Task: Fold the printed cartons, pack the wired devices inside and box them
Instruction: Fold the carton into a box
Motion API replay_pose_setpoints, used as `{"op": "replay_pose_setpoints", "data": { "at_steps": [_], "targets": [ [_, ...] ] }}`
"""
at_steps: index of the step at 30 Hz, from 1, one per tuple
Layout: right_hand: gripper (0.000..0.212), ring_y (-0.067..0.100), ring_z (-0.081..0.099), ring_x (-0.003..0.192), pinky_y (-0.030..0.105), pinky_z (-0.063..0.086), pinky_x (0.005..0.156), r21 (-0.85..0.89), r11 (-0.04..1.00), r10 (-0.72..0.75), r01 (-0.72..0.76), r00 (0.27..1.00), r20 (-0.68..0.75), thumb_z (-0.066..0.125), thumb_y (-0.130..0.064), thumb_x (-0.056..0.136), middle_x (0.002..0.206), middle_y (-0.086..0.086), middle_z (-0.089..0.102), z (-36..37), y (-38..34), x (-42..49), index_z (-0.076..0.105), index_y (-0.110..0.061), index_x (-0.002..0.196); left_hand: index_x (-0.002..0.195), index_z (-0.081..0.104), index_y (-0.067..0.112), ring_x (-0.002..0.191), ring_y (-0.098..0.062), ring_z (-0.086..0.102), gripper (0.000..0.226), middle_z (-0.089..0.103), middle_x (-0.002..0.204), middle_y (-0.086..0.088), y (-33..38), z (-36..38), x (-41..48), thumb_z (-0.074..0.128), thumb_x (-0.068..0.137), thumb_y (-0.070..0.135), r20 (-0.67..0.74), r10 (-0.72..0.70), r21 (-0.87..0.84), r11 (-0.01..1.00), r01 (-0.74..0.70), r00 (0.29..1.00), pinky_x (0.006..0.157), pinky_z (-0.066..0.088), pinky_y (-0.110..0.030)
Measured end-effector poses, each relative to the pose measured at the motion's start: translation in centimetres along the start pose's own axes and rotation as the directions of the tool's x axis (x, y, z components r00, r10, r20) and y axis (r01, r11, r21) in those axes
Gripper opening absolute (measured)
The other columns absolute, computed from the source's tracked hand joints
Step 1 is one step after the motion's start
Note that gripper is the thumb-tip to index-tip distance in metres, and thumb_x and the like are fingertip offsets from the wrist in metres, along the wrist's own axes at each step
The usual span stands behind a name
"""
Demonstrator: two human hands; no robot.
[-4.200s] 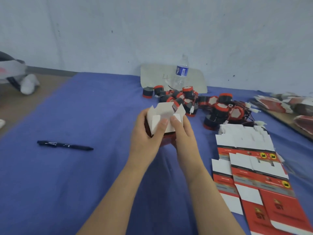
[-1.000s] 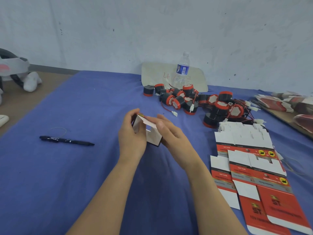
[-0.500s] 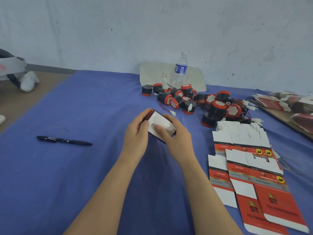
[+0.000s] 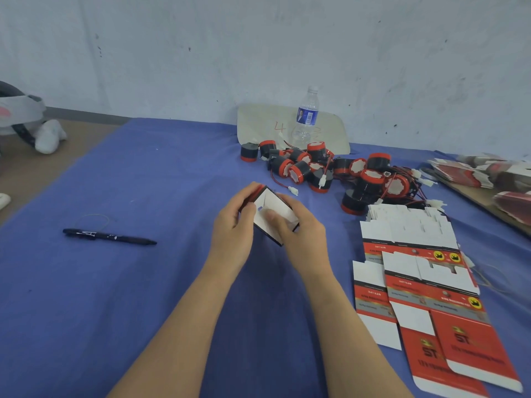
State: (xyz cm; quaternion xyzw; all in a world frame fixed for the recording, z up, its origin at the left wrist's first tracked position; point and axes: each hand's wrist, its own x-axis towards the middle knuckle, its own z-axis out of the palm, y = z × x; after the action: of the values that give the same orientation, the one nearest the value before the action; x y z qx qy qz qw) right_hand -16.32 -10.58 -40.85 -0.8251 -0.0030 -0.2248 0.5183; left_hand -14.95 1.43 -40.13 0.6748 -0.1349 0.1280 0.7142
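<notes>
While the blue-covered bench [image 4: 143, 282] carries everything else lying loose, the small carton [image 4: 277, 211] sits near its middle, caught between both hands, which are close together. The left hand [image 4: 231, 225] curls its fingers round the carton's left, red-printed edge. The right hand [image 4: 304, 234] grips the right side, its thumb [image 4: 270, 217] pressed on the white inner panel that faces the camera. Whether the carton's lower corner touches the cloth cannot be told. Beyond the hands, toward the far edge, the wired devices [image 4: 316, 168] lie in a heap of black-and-red drums, just in front of a water bottle [image 4: 307, 116] standing upright. To the right of the right hand, along the right side down to the near edge, flat cartons [image 4: 416, 282] overlap in a fanned stack. A black pen [image 4: 109, 237] lies well to the left of the left hand.
</notes>
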Motion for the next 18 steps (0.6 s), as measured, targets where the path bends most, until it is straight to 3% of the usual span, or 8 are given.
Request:
{"op": "replay_pose_setpoints", "data": {
  "at_steps": [2,6,10,14,16,18],
  "targets": [
    [0.038,-0.005,0.052,0.096,0.000,0.036,0.078,-0.022,1.000,-0.014,0.017,0.995,0.100,0.053,-0.034,0.096,0.123,-0.015,0.058,-0.2,0.2,0.0,0.051,-0.033,0.134,0.114,0.060,0.031,0.105,0.018,0.052,0.038,0.060,0.115,0.023,0.0,-0.2,0.1,0.039,0.097,0.004,-0.020,-0.005,-0.008,1.000,0.005,1.000,0.084,0.040,-0.001],
    [0.043,-0.011,0.044,0.075,-0.001,0.035,0.075,-0.103,0.993,-0.035,0.053,0.984,0.173,0.049,-0.025,0.099,0.113,-0.012,0.054,-0.4,0.4,0.1,0.043,-0.026,0.141,0.112,0.061,0.031,0.109,0.015,0.052,0.039,0.061,0.117,0.021,-0.1,-0.4,0.0,0.039,0.097,0.003,-0.032,0.005,-0.004,1.000,-0.005,0.999,0.087,0.040,-0.002],
    [0.038,0.003,0.055,0.092,0.004,0.041,0.076,-0.084,0.994,-0.069,0.076,0.994,0.086,0.053,-0.027,0.097,0.118,-0.005,0.065,-0.2,0.3,-0.1,0.053,-0.022,0.135,0.105,0.059,0.041,0.108,0.015,0.052,0.042,0.059,0.114,0.027,0.2,-0.1,-0.1,0.039,0.098,0.005,-0.015,0.014,0.038,0.999,-0.013,1.000,0.089,0.040,-0.003],
    [0.037,0.000,0.053,0.106,0.000,0.038,0.080,-0.030,0.999,-0.036,0.040,0.993,0.115,0.052,-0.031,0.097,0.123,-0.016,0.059,0.0,0.0,-0.3,0.052,-0.027,0.134,0.110,0.060,0.035,0.109,0.012,0.053,0.037,0.061,0.117,0.021,0.2,-0.2,-0.2,0.038,0.099,0.006,-0.060,0.007,0.027,1.000,-0.005,0.998,0.092,0.041,-0.006],
    [0.033,-0.003,0.049,0.117,0.005,0.037,0.091,0.040,0.999,-0.024,0.019,0.991,0.133,0.047,-0.033,0.099,0.126,-0.019,0.056,0.4,-0.4,-0.3,0.056,-0.028,0.130,0.118,0.056,0.030,0.117,0.007,0.050,0.030,0.056,0.126,0.015,0.2,0.0,-0.2,0.037,0.102,0.015,-0.078,-0.019,0.023,1.000,0.021,0.997,0.100,0.039,-0.013],
    [0.027,0.002,0.049,0.119,0.013,0.039,0.096,0.109,0.994,-0.014,0.006,0.997,0.073,0.045,-0.030,0.100,0.125,-0.013,0.058,0.6,-0.7,-0.2,0.063,-0.026,0.120,0.132,0.048,0.024,0.134,-0.005,0.037,0.034,0.042,0.145,0.005,0.0,0.3,0.0,0.032,0.103,0.030,-0.108,-0.090,0.061,0.993,0.097,0.990,0.113,0.030,-0.028]
  ]
}}
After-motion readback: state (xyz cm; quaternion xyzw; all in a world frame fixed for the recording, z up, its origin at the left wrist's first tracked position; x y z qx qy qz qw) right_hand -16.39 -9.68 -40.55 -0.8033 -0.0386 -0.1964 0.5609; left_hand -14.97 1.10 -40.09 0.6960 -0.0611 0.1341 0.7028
